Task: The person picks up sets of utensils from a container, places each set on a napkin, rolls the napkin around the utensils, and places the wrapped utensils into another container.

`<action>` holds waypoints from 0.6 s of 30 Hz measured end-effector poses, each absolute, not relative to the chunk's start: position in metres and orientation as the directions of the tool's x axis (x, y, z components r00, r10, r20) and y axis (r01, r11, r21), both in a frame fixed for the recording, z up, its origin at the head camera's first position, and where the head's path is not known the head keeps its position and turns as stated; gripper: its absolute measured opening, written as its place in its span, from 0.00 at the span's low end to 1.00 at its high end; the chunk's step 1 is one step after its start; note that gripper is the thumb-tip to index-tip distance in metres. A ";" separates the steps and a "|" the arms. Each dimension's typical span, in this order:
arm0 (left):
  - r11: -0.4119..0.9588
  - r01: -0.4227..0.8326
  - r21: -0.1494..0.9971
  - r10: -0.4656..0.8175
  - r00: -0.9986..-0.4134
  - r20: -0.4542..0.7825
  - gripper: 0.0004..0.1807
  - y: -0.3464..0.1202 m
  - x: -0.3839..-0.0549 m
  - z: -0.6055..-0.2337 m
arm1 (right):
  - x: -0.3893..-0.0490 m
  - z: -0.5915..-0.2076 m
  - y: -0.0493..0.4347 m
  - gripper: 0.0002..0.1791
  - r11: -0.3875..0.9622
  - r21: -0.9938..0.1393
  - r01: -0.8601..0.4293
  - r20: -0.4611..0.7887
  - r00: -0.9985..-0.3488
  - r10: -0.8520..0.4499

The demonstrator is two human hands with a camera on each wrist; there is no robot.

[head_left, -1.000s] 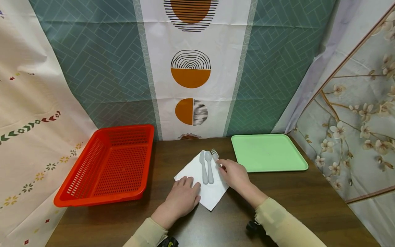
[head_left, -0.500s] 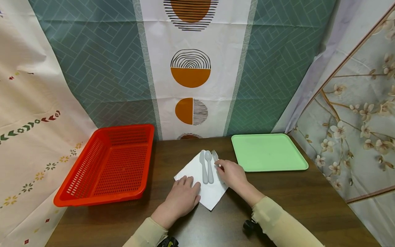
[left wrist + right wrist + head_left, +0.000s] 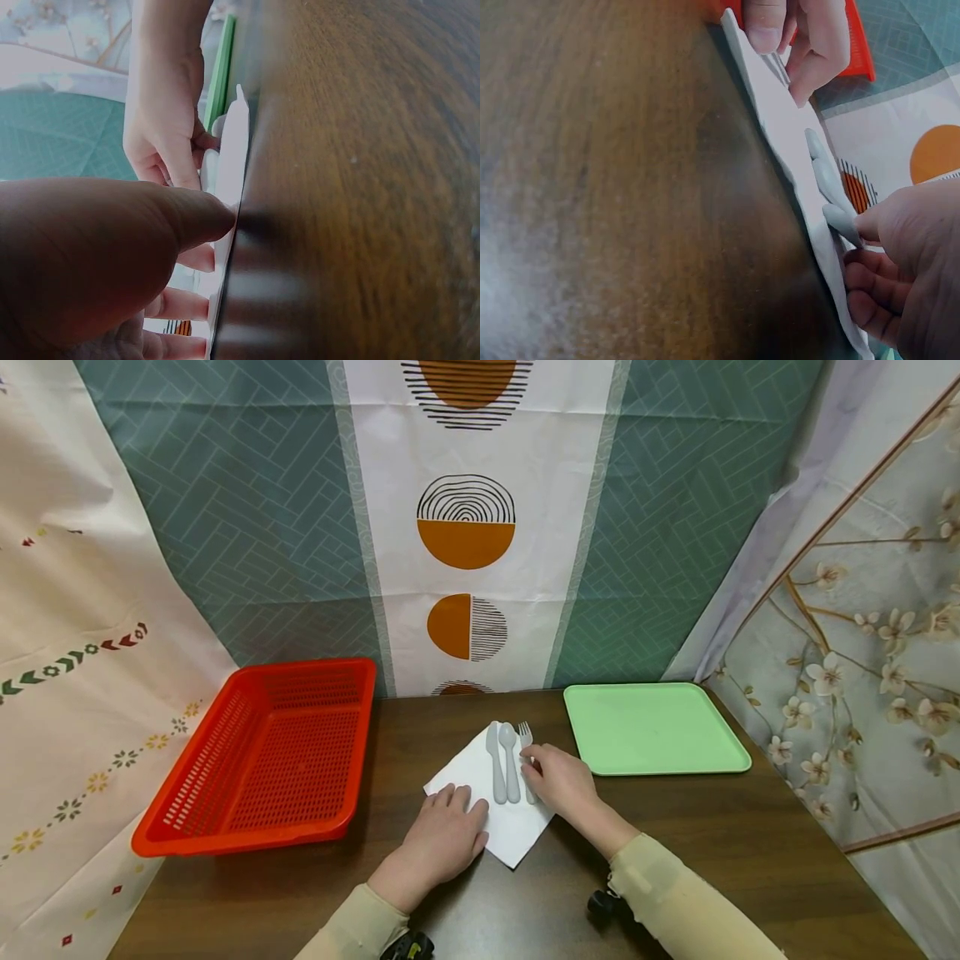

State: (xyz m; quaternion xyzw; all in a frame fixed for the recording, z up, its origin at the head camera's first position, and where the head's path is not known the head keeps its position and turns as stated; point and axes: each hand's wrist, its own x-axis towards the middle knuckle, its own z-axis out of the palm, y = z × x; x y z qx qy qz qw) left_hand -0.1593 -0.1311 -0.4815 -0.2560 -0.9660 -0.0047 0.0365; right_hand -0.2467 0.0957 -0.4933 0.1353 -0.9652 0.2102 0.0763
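Note:
A folded white napkin [image 3: 516,843] lies on the table with one corner toward the front. On it a light grey knife [image 3: 497,774] and a spoon [image 3: 512,777] lie side by side, handles toward the person. To the right of the spoon is a grey fork [image 3: 525,732], tines pointing away. My right hand [image 3: 562,779] pinches the fork between thumb and fingers and covers its middle; the right wrist view shows its handle end [image 3: 841,219] by the fingers. My left hand [image 3: 446,839] rests on the napkin's left edge, fingers extended.
A red perforated basket [image 3: 347,814] stands on the left. At the back right lies a light green tray [image 3: 656,731]. Patterned cloths [image 3: 300,527] hang behind the brown wooden table [image 3: 750,860] and along both sides.
The fork has turned and now lies nearly parallel to the spoon, its handle end showing. My right hand has shifted slightly left with it. My left hand has stayed put.

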 end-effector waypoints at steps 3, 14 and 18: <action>0.870 0.493 -0.012 0.493 -0.868 0.068 0.19 -0.131 -0.160 -0.481 | -0.247 -0.494 0.096 0.14 0.877 -0.377 -0.299 0.209 -0.950 -0.234; 0.867 0.497 -0.018 0.497 -0.864 0.073 0.19 -0.131 -0.160 -0.481 | -0.246 -0.496 0.097 0.14 0.873 -0.358 -0.331 0.238 -0.936 -0.258; 0.866 0.500 -0.017 0.500 -0.861 0.092 0.19 -0.131 -0.160 -0.481 | -0.247 -0.497 0.097 0.13 0.870 -0.353 -0.344 0.256 -0.930 -0.264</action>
